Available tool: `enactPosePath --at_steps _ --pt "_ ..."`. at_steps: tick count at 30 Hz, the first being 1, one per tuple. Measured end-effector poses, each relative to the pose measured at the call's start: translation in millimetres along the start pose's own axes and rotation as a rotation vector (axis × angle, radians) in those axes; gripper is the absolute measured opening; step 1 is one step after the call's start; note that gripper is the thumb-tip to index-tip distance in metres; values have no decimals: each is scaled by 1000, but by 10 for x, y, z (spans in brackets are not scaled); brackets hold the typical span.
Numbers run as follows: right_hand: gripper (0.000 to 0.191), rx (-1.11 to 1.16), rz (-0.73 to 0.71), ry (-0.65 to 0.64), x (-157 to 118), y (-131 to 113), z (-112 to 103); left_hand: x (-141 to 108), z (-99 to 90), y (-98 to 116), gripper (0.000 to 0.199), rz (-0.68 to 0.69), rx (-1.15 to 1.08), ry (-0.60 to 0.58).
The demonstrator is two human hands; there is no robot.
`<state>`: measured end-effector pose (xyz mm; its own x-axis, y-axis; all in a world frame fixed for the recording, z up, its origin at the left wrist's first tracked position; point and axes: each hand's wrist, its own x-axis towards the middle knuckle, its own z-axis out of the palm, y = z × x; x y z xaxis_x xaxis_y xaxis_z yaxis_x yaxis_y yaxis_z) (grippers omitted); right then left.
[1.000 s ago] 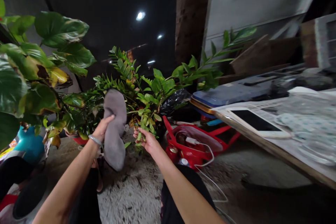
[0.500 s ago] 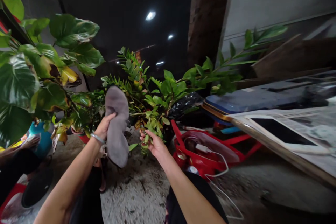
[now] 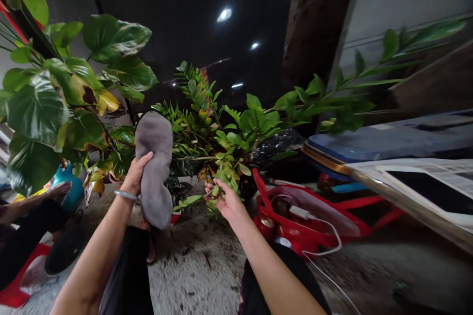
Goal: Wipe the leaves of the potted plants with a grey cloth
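My left hand (image 3: 137,173), a pale bangle on its wrist, grips a long grey cloth (image 3: 157,170) by its left edge, thumb on top. The cloth looks soft and narrows at the middle, held upright in front of the plants. Lower down and to the right, my right hand (image 3: 229,200) has its fingers closed on a leafy green stem (image 3: 224,177) of the potted plant (image 3: 258,123). Its fingertips are partly hidden among the leaves. A loose-hanging leaf (image 3: 189,202) sticks out between the cloth and my right hand.
A red bag (image 3: 303,231) with a white cable and plug stands right of my right hand. A table (image 3: 417,211) bears newspaper and a tablet (image 3: 428,192). Large-leaved plants (image 3: 37,108) rise at left. Another person's arm (image 3: 40,197) is by a teal vase (image 3: 72,189), near a dark bucket (image 3: 64,256).
The view has turned left, so the plants, bag and table shift right. My left hand has drawn the grey cloth left, away from the leaves. My right hand keeps hold of the stem.
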<state>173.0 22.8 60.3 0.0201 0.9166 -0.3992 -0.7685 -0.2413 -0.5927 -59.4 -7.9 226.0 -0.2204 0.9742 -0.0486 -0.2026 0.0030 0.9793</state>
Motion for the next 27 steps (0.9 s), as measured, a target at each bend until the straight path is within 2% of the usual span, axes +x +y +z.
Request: enactPosePath --at_steps 2,3,5,6,8,10,12,14,16,18,19,21,22,24,25,27 --pt "7 7 5 -8 23 24 14 -41 -44 -247 33 -100 55 53" --pt "6 8 10 -7 40 34 8 -136 -92 -399 32 -182 106 -7" --pt "7 3 27 1 78 44 -24 -406 -228 -640 35 -309 191 -227" --pt "8 -2 36 7 95 44 -47 -541 -303 -686 35 -334 209 -303" --pt "8 -10 49 11 117 36 -92 -716 -438 -588 37 -324 219 -371" --pt "7 -13 52 4 119 23 -119 -702 -534 -288 41 -214 179 -280" --pt "5 -8 49 -10 102 15 -117 -513 -591 50 43 -42 90 -87" --pt "6 5 41 -19 74 15 -92 -257 -622 231 37 67 -22 97" --pt "6 22 31 -25 45 19 -59 -77 -639 137 28 27 -82 204" --pt "6 43 20 -28 22 20 -37 -82 -661 -204 22 -132 -60 221" --pt "7 53 15 -27 15 17 -36 -159 -681 -420 21 -207 -30 223" --pt "8 82 3 -21 10 8 -52 -416 -742 -808 25 -374 18 125" --pt "9 103 -8 -17 13 2 -70 -558 -781 -930 27 -394 12 79" --pt "12 137 -44 -15 29 -8 -113 -773 -859 -954 30 -369 17 42" --pt "15 142 -65 -25 39 -11 -133 -817 -890 -853 31 -320 20 52" --pt "18 128 -96 -59 58 -14 -158 -748 -930 -498 33 -177 16 109"
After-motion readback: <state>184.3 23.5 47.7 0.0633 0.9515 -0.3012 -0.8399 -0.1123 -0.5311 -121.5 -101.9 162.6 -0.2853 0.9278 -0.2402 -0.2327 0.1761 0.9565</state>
